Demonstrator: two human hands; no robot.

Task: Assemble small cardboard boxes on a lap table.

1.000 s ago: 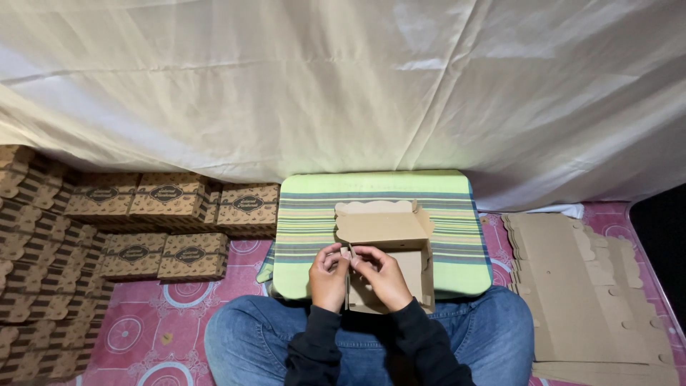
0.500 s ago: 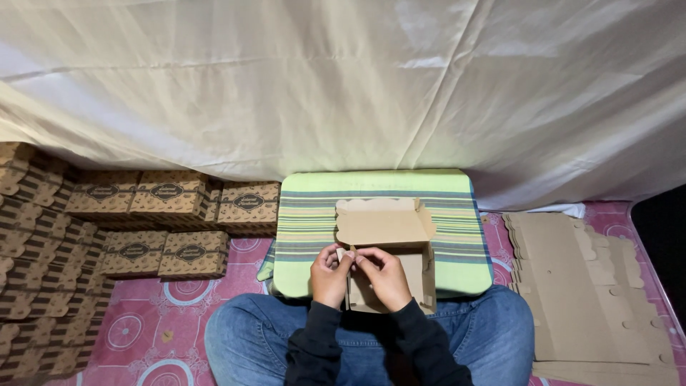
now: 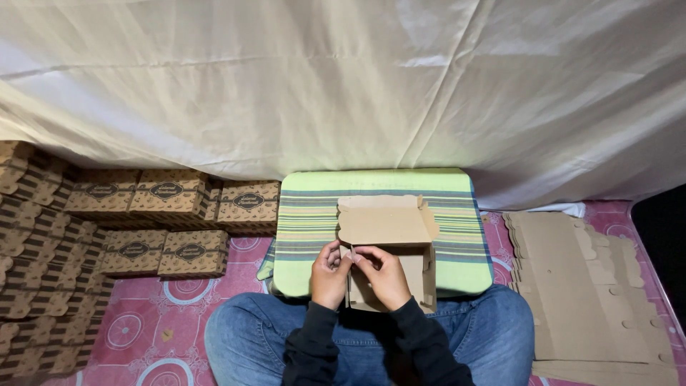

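Cardboard box (image 3: 389,246), half folded, is sitting at the near edge of the striped green cushion (image 3: 307,214), its lid flap standing open toward the far edge. Left hand (image 3: 330,275) and right hand (image 3: 386,275) are meeting at the box's near left wall, fingertips pinching a thin cardboard flap there; whether each grip is firm or loose cannot be told. The board is looking light and stiff along its panels yet ready to bend at the scored creases, so it is probably best taken by a wall edge or a corner, not by the thin tabs, which could crease or tear. Finished boxes (image 3: 171,196), brown with dark oval labels and a small repeating pattern, are lying in rows off the cushion's left edge, on the pink patterned floor cover (image 3: 143,329); more are stacked at the far left. Flat die-cut blanks (image 3: 579,286), plain brown with scalloped edges and round holes, are piled off the cushion's right edge. White sheeting (image 3: 343,86) is hanging behind.
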